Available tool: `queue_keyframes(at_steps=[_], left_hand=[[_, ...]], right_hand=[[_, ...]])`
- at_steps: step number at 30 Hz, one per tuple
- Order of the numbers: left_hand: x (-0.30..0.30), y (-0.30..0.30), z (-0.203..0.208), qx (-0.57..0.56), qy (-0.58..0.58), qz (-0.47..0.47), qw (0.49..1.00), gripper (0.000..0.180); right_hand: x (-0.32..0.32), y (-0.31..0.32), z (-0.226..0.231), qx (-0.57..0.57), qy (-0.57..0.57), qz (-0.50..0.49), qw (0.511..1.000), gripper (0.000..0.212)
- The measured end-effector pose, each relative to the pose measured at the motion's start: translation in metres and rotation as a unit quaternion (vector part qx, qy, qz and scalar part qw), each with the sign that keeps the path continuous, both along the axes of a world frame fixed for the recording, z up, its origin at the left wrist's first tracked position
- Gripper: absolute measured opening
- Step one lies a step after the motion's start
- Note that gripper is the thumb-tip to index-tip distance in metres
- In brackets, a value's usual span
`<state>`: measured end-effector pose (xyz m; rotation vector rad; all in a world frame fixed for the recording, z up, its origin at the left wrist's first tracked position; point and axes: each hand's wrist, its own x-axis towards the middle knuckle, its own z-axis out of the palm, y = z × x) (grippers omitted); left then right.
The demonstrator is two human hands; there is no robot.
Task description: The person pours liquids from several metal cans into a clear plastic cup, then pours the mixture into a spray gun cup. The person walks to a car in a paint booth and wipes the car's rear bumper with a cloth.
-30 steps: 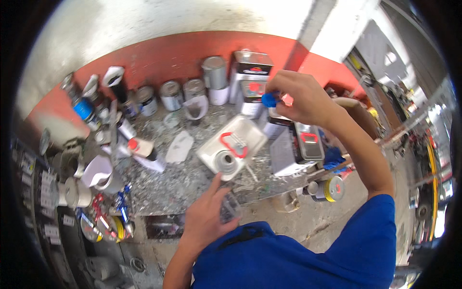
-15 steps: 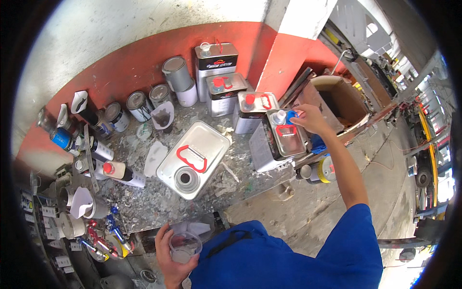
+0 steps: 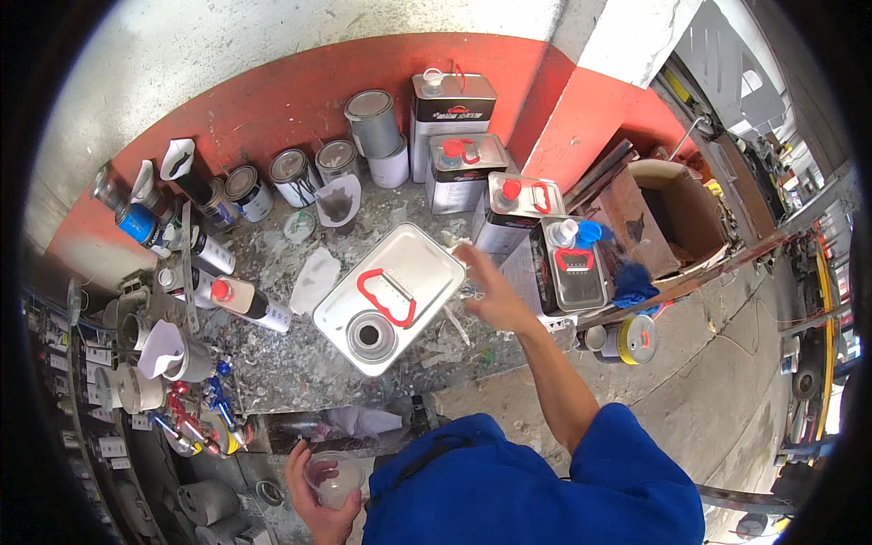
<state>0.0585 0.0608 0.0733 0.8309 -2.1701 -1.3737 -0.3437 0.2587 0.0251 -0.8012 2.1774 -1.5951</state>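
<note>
My left hand (image 3: 319, 509) is closed round a clear plastic cup (image 3: 334, 480) low in front of me. With its fingers stretched out and holding nothing, my right hand (image 3: 495, 295) hovers by the right edge of a large silver metal can (image 3: 420, 265). That can has a red handle (image 3: 389, 298) and an uncapped round spout (image 3: 368, 336); whether the hand touches it I cannot tell. Farther right, a blue cap (image 3: 590, 233) rests on top of another metal can (image 3: 579, 283), beside its white cap (image 3: 564, 232).
Rectangular solvent cans (image 3: 459, 109) and round paint tins (image 3: 295, 177) line the red wall. Capped bottles (image 3: 250, 304) stand at the bench's left. Spray guns (image 3: 218, 400) hang at its near left corner. A cardboard box (image 3: 631, 213) and a blue rag (image 3: 633, 286) are at right.
My right hand has let go of the blue cap on the right-hand can and moved left to the large silver can. My left hand still holds the cup.
</note>
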Motion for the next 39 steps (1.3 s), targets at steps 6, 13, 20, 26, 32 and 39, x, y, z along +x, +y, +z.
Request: queue_keyframes(at_steps=[6, 13, 20, 26, 32, 39], left_hand=[[0.009, 0.0, 0.004, 0.084, 0.007, -0.003, 0.996, 0.088], [0.033, -0.007, -0.018, 0.23, 0.098, 0.16, 0.955, 0.108], [0.044, -0.02, -0.019, 0.264, 0.161, 0.233, 0.922, 0.106], [0.051, -0.034, -0.055, 0.234, 0.19, 0.224, 0.927, 0.098], [0.051, -0.051, -0.08, 0.174, 0.206, 0.212, 0.939, 0.091], [0.03, -0.077, -0.078, 0.066, 0.136, 0.189, 0.97, 0.08]], right_hand=[[-0.003, -0.031, -0.007, 0.144, 0.034, 0.223, 0.964, 0.115], [0.021, -0.074, 0.063, 0.164, 0.101, 0.319, 0.928, 0.13], [0.04, -0.108, 0.031, 0.045, 0.148, 0.379, 0.912, 0.136], [0.059, -0.122, 0.022, 0.053, 0.136, 0.354, 0.924, 0.135], [0.08, -0.135, 0.068, 0.077, 0.271, 0.355, 0.892, 0.135], [0.102, -0.151, 0.13, 0.17, 0.411, 0.396, 0.804, 0.128]])
